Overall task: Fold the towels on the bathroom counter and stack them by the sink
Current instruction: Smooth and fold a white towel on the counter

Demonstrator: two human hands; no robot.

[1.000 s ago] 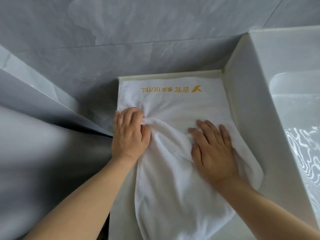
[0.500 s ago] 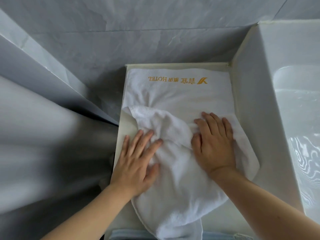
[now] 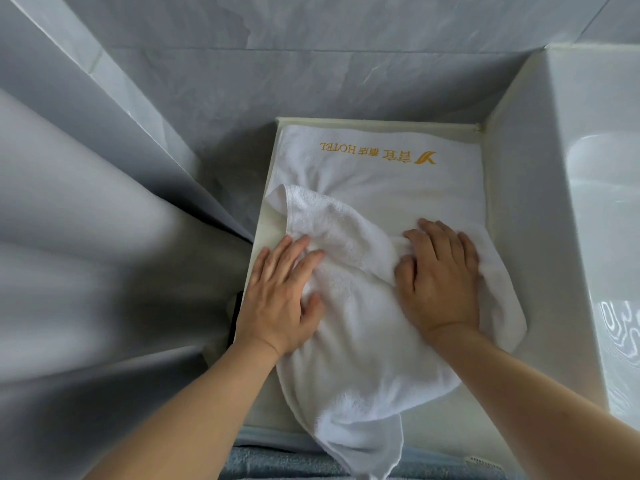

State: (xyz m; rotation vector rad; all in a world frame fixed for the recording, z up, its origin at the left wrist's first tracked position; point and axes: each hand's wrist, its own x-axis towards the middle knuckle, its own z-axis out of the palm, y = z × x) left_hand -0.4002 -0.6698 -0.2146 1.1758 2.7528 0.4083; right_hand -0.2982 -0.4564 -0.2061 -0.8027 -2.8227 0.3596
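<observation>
A white towel (image 3: pixel 360 341) with gold HOTEL lettering near its far edge lies on a pale counter ledge (image 3: pixel 266 223). Its left side is folded over toward the middle in a rumpled flap, and its near end hangs over the front edge. My left hand (image 3: pixel 280 292) lies flat on the left part of that flap, fingers spread. My right hand (image 3: pixel 440 275) presses flat on the towel's right part, fingers straight and together. Neither hand grips the cloth.
A white sink basin (image 3: pixel 609 237) with a raised side wall borders the ledge on the right. Grey marble tile walls (image 3: pixel 311 64) close the back and left. A blue-grey cloth (image 3: pixel 277 462) lies below the ledge's front edge.
My left hand let go of the bunched towel corner, drew back toward me and now lies flat on the folded flap. The right hand stayed pressing in place.
</observation>
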